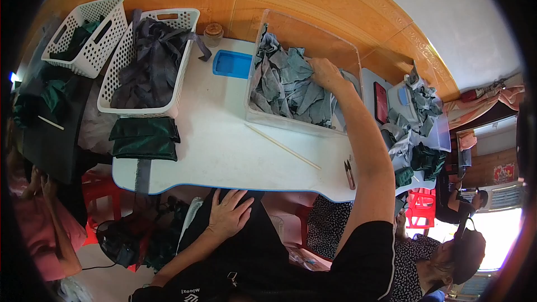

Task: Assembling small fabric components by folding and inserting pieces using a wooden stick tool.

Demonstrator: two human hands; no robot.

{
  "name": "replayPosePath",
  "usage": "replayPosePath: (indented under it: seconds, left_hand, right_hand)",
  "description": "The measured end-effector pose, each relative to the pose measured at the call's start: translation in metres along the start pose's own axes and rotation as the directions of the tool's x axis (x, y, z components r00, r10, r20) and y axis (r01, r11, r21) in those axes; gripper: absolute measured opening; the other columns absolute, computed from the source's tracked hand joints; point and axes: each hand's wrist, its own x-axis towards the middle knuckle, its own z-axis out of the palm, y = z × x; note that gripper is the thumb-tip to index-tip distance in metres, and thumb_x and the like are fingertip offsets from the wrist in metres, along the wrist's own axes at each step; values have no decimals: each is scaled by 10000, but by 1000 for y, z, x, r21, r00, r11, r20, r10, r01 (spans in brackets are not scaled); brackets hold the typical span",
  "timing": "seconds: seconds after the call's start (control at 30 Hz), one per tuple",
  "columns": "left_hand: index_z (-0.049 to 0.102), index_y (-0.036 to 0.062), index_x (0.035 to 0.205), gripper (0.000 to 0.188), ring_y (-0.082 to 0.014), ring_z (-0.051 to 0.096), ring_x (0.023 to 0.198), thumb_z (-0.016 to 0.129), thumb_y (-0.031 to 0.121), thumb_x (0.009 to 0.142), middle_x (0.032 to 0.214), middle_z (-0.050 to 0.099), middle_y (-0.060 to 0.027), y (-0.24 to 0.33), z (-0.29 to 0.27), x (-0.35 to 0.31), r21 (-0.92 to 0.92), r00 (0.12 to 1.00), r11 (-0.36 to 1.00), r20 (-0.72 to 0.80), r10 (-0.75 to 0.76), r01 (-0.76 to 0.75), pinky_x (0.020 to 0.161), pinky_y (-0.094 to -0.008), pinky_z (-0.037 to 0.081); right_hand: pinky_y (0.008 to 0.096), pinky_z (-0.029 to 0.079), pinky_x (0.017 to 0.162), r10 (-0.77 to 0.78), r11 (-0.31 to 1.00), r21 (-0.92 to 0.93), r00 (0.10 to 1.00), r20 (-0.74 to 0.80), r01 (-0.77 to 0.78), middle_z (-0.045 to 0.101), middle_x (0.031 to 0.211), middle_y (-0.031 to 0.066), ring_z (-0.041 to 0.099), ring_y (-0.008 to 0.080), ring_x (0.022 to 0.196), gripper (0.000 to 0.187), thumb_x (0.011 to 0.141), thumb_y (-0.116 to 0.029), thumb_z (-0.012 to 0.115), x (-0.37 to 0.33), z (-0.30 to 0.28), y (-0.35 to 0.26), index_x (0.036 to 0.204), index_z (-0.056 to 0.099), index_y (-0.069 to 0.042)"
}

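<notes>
My right hand [327, 74] reaches into a clear plastic bin [305, 120], its fingers curled down and closed on a grey fabric piece [302, 66] at the top of a heap. Several more grey-green fabric pieces [285, 86] lie crumpled under and beside it. The fingertips are partly hidden in the cloth. My left hand [228, 212] rests on my dark-trousered leg, below the table edge, with its fingers spread and holding nothing.
On the white table [207, 151] lie a thin stick [282, 145], thread snips [349, 174], a blue tray [232, 64], a folded green fabric piece [144, 138] and a white basket [178, 86] of dark strips. A phone [381, 102] lies right. Co-workers sit on both sides.
</notes>
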Motion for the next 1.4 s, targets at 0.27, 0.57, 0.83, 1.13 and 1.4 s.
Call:
replayPosePath:
  seconds: [0.27, 0.57, 0.83, 1.13, 1.4]
  left_hand:
    - [897, 140, 1561, 548, -380, 778, 1507, 989, 173, 1022, 1669, 796, -130, 23, -8, 3, -25, 999, 999, -32, 27, -27, 1248, -602, 624]
    - [898, 141, 1563, 559, -380, 786, 1492, 994, 161, 1013, 1660, 798, -130, 50, -27, 0, -12, 999, 1000, -47, -26, 26, 1237, -599, 631]
    - [860, 139, 1628, 664, -422, 765, 1521, 1019, 184, 985, 1705, 764, -136, 88, -45, 45, 143, 992, 990, -118, 33, -16, 1236, -607, 629]
    - [752, 162, 1772, 862, -534, 559, 1779, 1060, 322, 983, 1888, 635, -179, 34, -73, 157, 326, 985, 933, -130, -115, 152, 1428, -777, 457]
    - [749, 162, 1774, 858, -525, 561, 1779, 1054, 328, 989, 1890, 635, -175, 21, -81, 160, 342, 982, 922, -116, -151, 182, 1434, -780, 446]
  right_hand:
    - [473, 674, 1115, 115, 960, 271, 983, -143, -73, 903, 1285, 180, 849, 312, 1243, 392, 1103, -210, 856, -42, -80, 5, 1418, 884, 22]
    - [427, 723, 906, -148, 817, 554, 986, -71, 163, 929, 1085, 190, 891, 282, 951, 453, 1087, -236, 826, -227, -161, -248, 1438, 846, 48]
    - [593, 688, 1193, -192, 972, 159, 973, 124, 172, 798, 1562, 365, 820, 513, 1441, 751, 1113, -248, 916, -315, 60, -278, 1757, 639, 20]
    - [416, 745, 978, 142, 878, 476, 976, -162, -49, 939, 1423, 225, 932, 267, 1147, 360, 1260, -225, 817, -233, -125, -166, 1547, 903, -25]
    - [512, 706, 1155, -30, 955, -292, 998, 63, 47, 924, 1506, 127, 807, 346, 1435, 335, 1165, -131, 787, -82, -51, -8, 1459, 947, -139]
